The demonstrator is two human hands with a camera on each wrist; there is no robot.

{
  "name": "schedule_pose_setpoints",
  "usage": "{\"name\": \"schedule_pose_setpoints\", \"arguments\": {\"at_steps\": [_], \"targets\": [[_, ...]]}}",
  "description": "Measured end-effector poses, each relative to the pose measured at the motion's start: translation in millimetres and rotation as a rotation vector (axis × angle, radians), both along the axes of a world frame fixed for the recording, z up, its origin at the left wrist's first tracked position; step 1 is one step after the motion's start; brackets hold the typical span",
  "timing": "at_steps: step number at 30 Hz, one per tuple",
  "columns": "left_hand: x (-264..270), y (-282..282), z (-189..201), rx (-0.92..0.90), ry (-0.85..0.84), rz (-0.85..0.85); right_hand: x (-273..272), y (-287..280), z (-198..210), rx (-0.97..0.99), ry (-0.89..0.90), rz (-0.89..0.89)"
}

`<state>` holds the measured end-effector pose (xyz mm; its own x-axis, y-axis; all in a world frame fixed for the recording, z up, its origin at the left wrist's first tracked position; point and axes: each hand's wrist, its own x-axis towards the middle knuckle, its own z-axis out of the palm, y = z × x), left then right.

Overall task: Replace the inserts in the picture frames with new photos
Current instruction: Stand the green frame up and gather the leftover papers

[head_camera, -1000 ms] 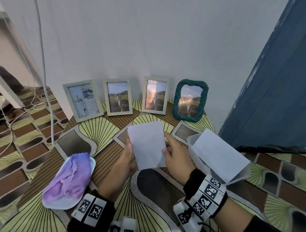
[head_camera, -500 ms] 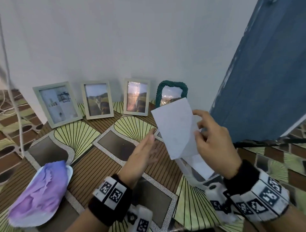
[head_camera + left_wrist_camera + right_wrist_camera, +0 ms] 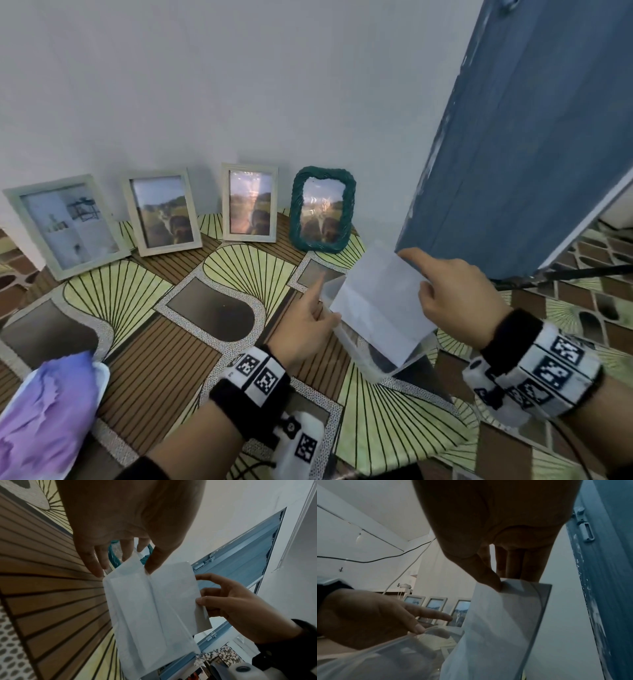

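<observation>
Four picture frames lean on the wall: a pale frame (image 3: 65,222), two more pale frames (image 3: 161,212) (image 3: 249,202), and a green woven frame (image 3: 322,209). My right hand (image 3: 421,274) pinches a white photo sheet (image 3: 380,301) by its right edge, blank back facing me. The sheet stands tilted in a clear plastic container (image 3: 363,356) holding more sheets. My left hand (image 3: 322,301) has straight fingers, with its thumb by the container's left rim. In the right wrist view the thumb (image 3: 489,580) presses on the sheet (image 3: 501,615).
A purple cloth (image 3: 44,418) lies on a white plate at the near left. A blue door (image 3: 513,137) stands right behind the container. The patterned tabletop (image 3: 212,308) stretches between the frames and my hands.
My left hand let go of the sheet. The right hand carried it rightward and lowered it into the clear container, and the left hand followed to the container's rim.
</observation>
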<state>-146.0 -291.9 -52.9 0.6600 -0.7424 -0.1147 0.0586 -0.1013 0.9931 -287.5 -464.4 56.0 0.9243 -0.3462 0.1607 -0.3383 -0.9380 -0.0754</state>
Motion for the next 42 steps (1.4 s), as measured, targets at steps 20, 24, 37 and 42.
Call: {"name": "schedule_pose_setpoints", "arguments": {"at_steps": [20, 24, 37, 42], "targets": [[4.3, 4.5, -8.9, 0.026, 0.053, -0.006, 23.8, 6.0, -44.1, -0.126, 0.182, 0.012], [4.2, 3.9, -8.4, 0.027, 0.048, -0.005, 23.4, 6.6, -46.4, -0.134, 0.186, -0.006], [1.3, 3.4, -3.1, 0.02, 0.04, 0.018, 25.6, 7.9, -44.6, -0.171, 0.14, -0.045], [0.1, 8.7, 8.8, -0.016, 0.021, 0.043, 23.1, 13.1, -43.4, -0.097, 0.074, -0.06]]}}
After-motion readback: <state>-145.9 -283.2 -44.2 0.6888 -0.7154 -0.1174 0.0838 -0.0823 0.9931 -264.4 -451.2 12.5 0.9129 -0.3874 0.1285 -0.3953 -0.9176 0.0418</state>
